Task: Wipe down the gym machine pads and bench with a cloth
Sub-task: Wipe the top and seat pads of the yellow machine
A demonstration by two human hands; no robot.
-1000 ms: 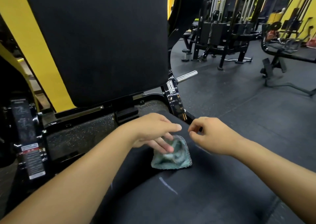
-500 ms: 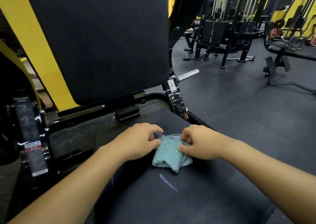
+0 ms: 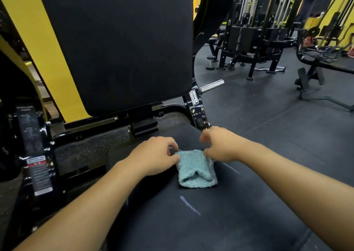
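Head view: teal cloth [image 3: 195,171] lies folded on the black seat pad [image 3: 220,218] at centre frame, left hand [image 3: 153,156] pinching its upper-left corner, right hand [image 3: 220,145] pinching the upper-right edge, fingers of both curled. Step in hand looks like refolding or spreading the cloth for wiping. Best done by pulling the corners taut and flat, then pressing it across the pale streak [image 3: 189,204] lower centre; upright back pad [image 3: 118,44] awaits above.
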